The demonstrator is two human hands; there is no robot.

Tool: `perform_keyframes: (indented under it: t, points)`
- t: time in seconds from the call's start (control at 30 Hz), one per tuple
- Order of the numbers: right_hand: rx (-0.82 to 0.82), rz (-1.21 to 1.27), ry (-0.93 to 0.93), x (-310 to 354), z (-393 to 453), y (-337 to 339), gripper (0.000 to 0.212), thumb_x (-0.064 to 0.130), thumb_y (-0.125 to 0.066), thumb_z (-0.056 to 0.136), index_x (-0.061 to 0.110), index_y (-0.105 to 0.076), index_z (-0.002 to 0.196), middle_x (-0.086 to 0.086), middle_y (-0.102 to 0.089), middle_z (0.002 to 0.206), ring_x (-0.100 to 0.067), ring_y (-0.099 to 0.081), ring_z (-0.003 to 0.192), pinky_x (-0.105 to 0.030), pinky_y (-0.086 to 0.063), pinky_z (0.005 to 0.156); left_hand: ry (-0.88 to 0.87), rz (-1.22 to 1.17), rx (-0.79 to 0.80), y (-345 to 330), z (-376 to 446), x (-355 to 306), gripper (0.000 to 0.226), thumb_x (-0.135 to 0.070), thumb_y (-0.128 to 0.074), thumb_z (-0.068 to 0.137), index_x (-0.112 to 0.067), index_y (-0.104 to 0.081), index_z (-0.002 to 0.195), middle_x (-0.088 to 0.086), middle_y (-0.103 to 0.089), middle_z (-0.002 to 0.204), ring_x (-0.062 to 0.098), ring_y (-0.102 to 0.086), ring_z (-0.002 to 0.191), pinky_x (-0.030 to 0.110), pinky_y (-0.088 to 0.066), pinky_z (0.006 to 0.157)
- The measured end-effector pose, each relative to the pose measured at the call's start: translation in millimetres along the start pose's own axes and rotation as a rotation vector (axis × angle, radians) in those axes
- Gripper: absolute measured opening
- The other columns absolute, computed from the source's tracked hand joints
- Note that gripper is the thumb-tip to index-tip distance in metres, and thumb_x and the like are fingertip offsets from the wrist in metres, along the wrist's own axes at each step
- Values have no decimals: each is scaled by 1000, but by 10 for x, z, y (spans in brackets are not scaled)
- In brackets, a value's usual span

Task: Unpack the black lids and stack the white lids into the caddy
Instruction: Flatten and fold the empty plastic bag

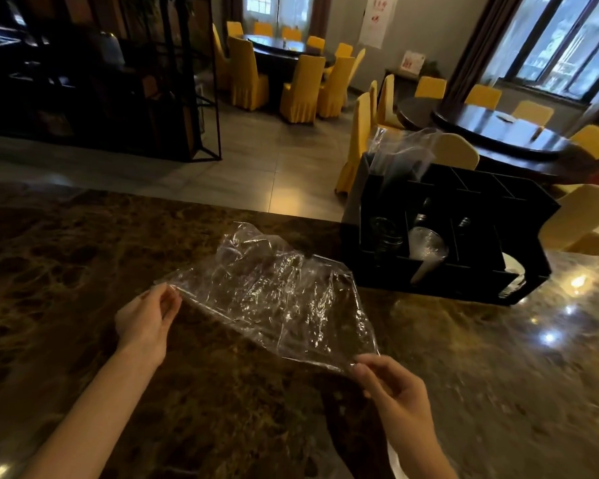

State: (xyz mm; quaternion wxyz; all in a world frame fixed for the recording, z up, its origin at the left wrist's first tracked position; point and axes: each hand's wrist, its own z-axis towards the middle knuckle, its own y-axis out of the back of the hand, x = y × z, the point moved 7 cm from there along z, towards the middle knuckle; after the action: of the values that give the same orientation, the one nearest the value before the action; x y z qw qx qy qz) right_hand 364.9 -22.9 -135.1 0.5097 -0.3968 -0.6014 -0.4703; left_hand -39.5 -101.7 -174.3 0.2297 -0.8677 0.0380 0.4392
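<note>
A clear, crinkled plastic bag (274, 292) is stretched flat in the air just above the brown marble counter (83, 254), held by two corners. It looks empty; nothing dark or white shows through it. The left hand (146, 319) pinches its near-left corner, thumb and fingertips pressed together on the film. The right hand (391, 385) pinches the near-right corner the same way, thumb against forefinger, the other fingers curled loosely below.

Beyond the bag, to the right and apart from it, a black compartmented caddy (440, 281) stands on the counter. In its front row, the left cell holds a stack of dark round lids (386, 233), the next cell a tilted stack of clear plastic cups (426, 252), and the third something dark that is hard to make out. At the caddy's right end, white lids (514, 271) show partly behind the wall. A second clear plastic sleeve (400, 160) with dark contents stands upright in the caddy's rear-left cell, rising above the rim. The rear cells to the right look dark; what they hold cannot be told.

Nothing lies on the counter between the bag and the caddy. Behind, round dark dining tables (498, 133) are ringed by chairs in yellow covers (301, 88).
</note>
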Motion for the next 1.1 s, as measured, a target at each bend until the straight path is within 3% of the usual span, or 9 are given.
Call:
perform_keyframes:
  t: [0.23, 0.33, 0.43, 0.5, 0.67, 0.77, 0.9, 1.0, 1.1]
  points:
    - [52, 33, -77, -188, 73, -99, 18, 36, -82, 77, 27, -81, 93, -2, -79, 88, -16, -74, 86, -27, -57, 67, -6, -8, -58, 499, -2, 69, 5, -11, -68, 93, -8, -71, 90, 6, -70, 94, 12, -69, 87, 26, -57, 77]
    - [153, 69, -149, -266, 75, -126, 31, 43, -90, 74, 25, -79, 97, -11, -78, 91, -20, -76, 91, -26, -59, 68, -24, 53, -21, 674, 11, 46, 6, -10, -67, 94, -7, -72, 91, 7, -72, 91, 13, -71, 81, 23, -59, 67]
    - [248, 124, -188, -293, 90, -142, 35, 46, -84, 78, 23, -78, 104, -15, -79, 100, -21, -75, 92, -26, -59, 68, -52, 132, 23, 791, 29, -10, 6, -8, -67, 93, -5, -72, 93, 9, -73, 89, 14, -72, 76, 24, -60, 61]
    - [285, 208, -212, -298, 141, -166, 27, 40, -71, 90, 19, -79, 105, -19, -77, 103, -21, -74, 90, -26, -59, 68, -71, 247, 19, 845, 53, -49, 11, -15, -64, 95, -8, -70, 101, 9, -74, 94, 19, -72, 84, 33, -61, 67]
    - [251, 280, -282, -335, 389, -156, 47, 46, -48, 91, 14, -81, 98, -18, -78, 102, -23, -75, 85, -39, -54, 75, -208, 529, -45, 895, 122, -309, 11, -27, -53, 101, -22, -64, 102, 5, -69, 108, 24, -67, 100, 41, -58, 80]
    - [235, 226, -257, -281, 533, -161, 44, 48, -49, 93, 18, -81, 99, -15, -78, 104, -25, -75, 89, -40, -53, 81, -285, 675, 0, 799, 190, -522, 17, -28, -52, 101, -21, -67, 96, 4, -69, 105, 22, -65, 99, 41, -56, 82]
    - [259, 170, -237, -187, 726, -265, 38, 50, -57, 90, 21, -79, 100, -10, -79, 103, -19, -75, 91, -28, -57, 74, -323, 788, 81, 524, 365, -775, 23, -26, -52, 100, -17, -71, 92, 7, -70, 101, 24, -67, 96, 41, -56, 82]
    - [261, 177, -257, -132, 931, -403, 34, 46, -65, 84, 21, -80, 100, -8, -79, 102, -18, -76, 93, -31, -59, 79, -274, 833, 145, 223, 559, -862, 24, -24, -52, 102, -14, -72, 94, 9, -71, 101, 25, -68, 96, 39, -57, 79]
    - [260, 150, -262, -93, 1170, -564, 21, 35, -69, 89, 22, -81, 100, -7, -79, 100, -12, -77, 85, -29, -60, 75, -160, 863, 238, -137, 748, -832, 22, -20, -52, 102, -9, -71, 100, 13, -72, 105, 29, -69, 97, 46, -57, 88]
